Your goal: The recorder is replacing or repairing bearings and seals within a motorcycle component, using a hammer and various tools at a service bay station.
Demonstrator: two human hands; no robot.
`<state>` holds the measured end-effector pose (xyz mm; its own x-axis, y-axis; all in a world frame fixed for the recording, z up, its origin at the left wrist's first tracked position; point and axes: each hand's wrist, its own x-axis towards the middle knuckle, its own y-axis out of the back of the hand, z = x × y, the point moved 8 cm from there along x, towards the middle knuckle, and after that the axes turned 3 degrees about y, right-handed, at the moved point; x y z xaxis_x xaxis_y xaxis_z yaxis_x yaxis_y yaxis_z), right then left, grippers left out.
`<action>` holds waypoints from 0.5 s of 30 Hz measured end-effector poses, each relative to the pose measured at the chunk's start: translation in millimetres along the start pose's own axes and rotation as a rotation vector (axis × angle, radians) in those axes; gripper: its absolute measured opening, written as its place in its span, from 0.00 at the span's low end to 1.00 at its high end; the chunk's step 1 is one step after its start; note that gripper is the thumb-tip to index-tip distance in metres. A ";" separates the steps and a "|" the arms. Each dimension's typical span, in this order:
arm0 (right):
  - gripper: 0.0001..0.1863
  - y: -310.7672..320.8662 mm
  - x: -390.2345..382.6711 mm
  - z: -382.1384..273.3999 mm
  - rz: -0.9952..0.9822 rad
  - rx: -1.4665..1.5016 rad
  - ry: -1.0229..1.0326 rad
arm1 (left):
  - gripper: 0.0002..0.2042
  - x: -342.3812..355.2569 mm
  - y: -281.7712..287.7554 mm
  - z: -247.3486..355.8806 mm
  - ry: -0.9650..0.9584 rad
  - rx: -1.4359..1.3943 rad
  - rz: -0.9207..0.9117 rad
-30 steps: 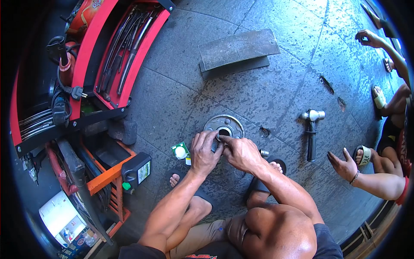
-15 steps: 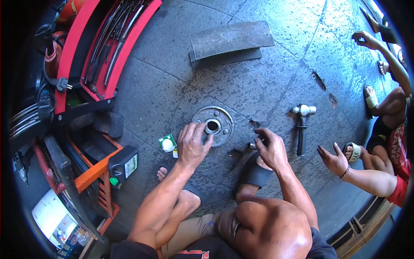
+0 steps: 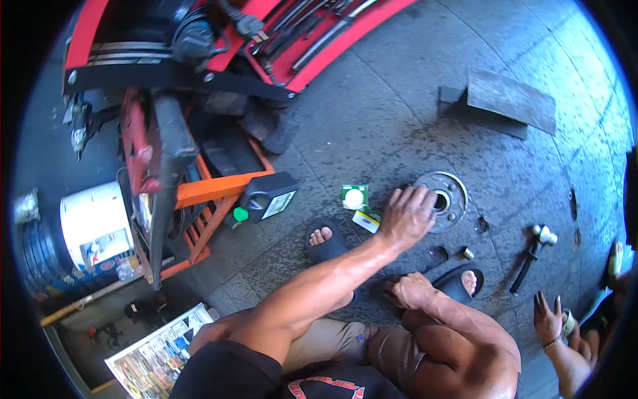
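A round metal hub flange [image 3: 460, 193] with a raised centre collar lies flat on the floor. My left hand [image 3: 407, 218] is bent over its left side, fingers curled against the collar and hiding part of it. Lower down, near my right foot, my right hand [image 3: 409, 291] is closed; whatever its fingers may hold is hidden. A small metal cylinder [image 3: 468, 253] stands beside that foot. Left of the flange lies a small green-and-white package [image 3: 354, 195] with a yellow-and-white label [image 3: 365, 222] next to it.
A ball-peen hammer [image 3: 526, 265] lies at right, near another person's open hand [image 3: 549, 320]. Bent dark sheets [image 3: 508, 101] rest farther off. At left stand a red tool tray [image 3: 362, 30], an orange frame [image 3: 216, 189], a black bottle [image 3: 269, 189] and a white bucket [image 3: 96, 213].
The view has swung left, so the floor things appear farther right. My right hand has drawn back from near the small cylinder and closed. My left hand stays at the flange.
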<state>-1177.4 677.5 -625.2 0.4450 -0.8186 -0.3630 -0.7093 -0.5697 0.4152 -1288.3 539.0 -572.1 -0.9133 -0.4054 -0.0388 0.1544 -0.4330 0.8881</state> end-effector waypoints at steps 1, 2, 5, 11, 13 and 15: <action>0.16 -11.1 6.2 0.8 -0.152 -0.042 -0.005 | 0.20 -0.6 -3.5 -1.4 0.028 -0.013 -0.051; 0.16 -8.2 9.6 1.8 -0.129 -0.059 -0.006 | 0.20 -1.0 -1.4 -0.3 0.037 -0.012 -0.032; 0.17 -7.9 5.3 9.8 -0.142 -0.072 -0.053 | 0.18 -2.7 6.9 10.2 0.079 -0.078 0.015; 0.19 -23.9 -27.6 32.5 -0.291 -0.148 -0.102 | 0.16 -60.4 44.9 88.0 -0.176 -0.447 0.076; 0.19 -25.9 -34.2 38.5 -0.325 -0.168 -0.118 | 0.16 -90.4 48.2 79.4 -0.202 -0.480 -0.038; 0.20 -25.7 -37.7 40.7 -0.349 -0.143 -0.123 | 0.17 -120.9 39.3 55.0 -0.252 -0.441 -0.275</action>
<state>-1198.2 725.9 -656.1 0.5713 -0.5639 -0.5963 -0.4397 -0.8238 0.3578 -1192.6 615.2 -507.3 -0.9953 -0.0498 -0.0833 -0.0082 -0.8117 0.5840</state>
